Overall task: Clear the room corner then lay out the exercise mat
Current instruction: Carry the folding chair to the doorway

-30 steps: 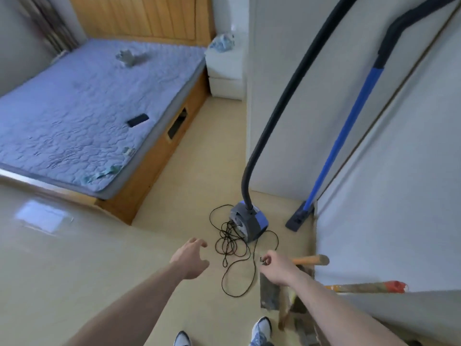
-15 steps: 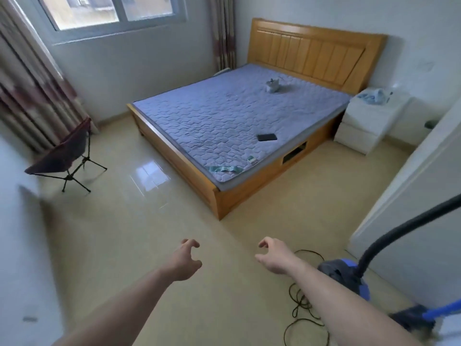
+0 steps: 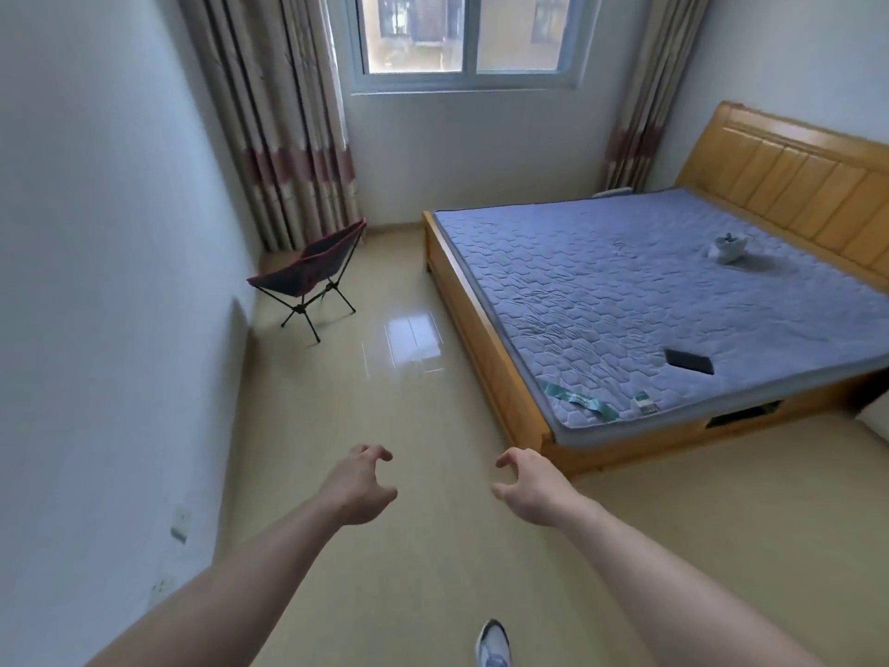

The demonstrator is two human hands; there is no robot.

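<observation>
Head view: left hand, right hand loosely curled, held nothing, over bare floor; folding chair cornered upper left, bed edge right.

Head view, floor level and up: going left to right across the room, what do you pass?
Wall socket → folding chair → window → green strip on the mattress → black phone-like slab → small white object on the bed → wooden headboard.
</observation>
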